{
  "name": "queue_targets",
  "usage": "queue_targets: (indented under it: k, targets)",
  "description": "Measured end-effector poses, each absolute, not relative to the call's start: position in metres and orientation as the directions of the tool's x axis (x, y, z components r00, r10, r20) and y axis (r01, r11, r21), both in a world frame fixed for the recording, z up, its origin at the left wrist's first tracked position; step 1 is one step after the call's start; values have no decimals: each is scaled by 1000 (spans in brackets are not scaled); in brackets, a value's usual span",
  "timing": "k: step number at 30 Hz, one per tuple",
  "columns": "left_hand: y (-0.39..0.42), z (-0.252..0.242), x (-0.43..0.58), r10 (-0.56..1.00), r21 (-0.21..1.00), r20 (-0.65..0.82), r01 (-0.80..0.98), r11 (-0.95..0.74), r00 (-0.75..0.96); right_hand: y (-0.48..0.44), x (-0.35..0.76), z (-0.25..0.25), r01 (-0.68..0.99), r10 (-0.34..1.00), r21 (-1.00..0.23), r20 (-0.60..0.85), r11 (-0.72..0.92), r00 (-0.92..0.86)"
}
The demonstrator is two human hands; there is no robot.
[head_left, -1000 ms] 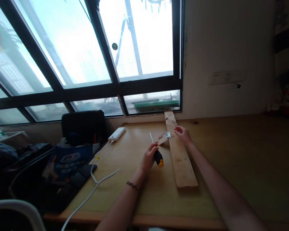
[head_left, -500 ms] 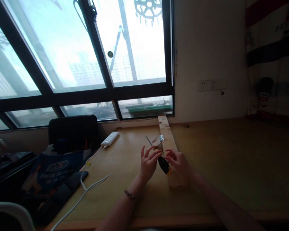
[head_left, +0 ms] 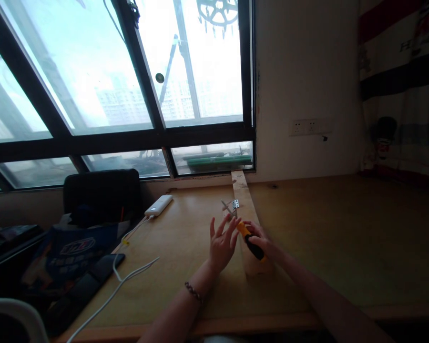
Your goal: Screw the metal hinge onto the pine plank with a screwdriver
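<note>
My right hand (head_left: 259, 238) is closed around the black and yellow handle of a screwdriver (head_left: 250, 242). Its metal shaft points away to the upper left, toward a small metal hinge (head_left: 236, 203). Fingers spread, my left hand (head_left: 221, 245) is beside the yellow front of the handle; whether its fingertips touch the tool I cannot tell. Under my right hand lies a long wooden board (head_left: 248, 205), running from near me to the window wall. The hinge sits at the board's left edge, and a smaller piece of wood beside it is partly hidden by my left hand.
A white power bank (head_left: 159, 206) with a white cable (head_left: 128, 281) lies on the left of the wooden table (head_left: 325, 238). Beyond the table's left edge stand a black chair (head_left: 100, 190) and a blue bag (head_left: 75, 257). A window (head_left: 200, 71) and a wall socket (head_left: 303, 126) are behind.
My right hand has closed on the screwdriver handle, which has shifted slightly right. The shaft tip now lies closer to the hinge. My left hand stays beside it, and the view has shifted slightly.
</note>
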State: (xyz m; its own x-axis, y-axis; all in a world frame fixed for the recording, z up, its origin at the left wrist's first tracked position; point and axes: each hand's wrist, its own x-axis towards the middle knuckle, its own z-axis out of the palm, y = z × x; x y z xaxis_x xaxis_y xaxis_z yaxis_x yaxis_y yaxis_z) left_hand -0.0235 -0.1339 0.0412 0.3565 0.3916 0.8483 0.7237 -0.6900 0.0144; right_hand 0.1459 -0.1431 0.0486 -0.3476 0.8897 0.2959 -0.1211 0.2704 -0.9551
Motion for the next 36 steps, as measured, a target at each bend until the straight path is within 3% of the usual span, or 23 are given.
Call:
queue_targets:
  k: [2,4,7,9,12,15,26,36]
  targets:
    - [-129,41,-25,437,90,856,752,-653,277,-136,155,52,6,925,-945,319,328,-207]
    - [-123,39,-28,486,153,841,756,-636,239,-127,167,54,242,942,-914,336,324,7]
    - [-113,32,-35,586,254,765,711,-655,266,-112,189,54,651,907,-759,292,27,303]
    - [-110,26,-39,687,352,662,685,-637,299,-104,204,51,774,891,-599,214,-204,401]
    - [-109,21,-41,810,482,505,681,-551,298,-98,220,44,830,898,-444,115,-337,425]
    - [-110,21,-39,850,536,453,680,-501,268,-95,228,36,853,908,-375,62,-363,414]
    - [-110,21,-39,837,377,501,814,-442,223,-91,233,25,880,923,-313,25,-357,383]
    - [-103,10,-39,860,447,454,775,-446,233,-91,235,25,884,926,-289,-23,-367,377]
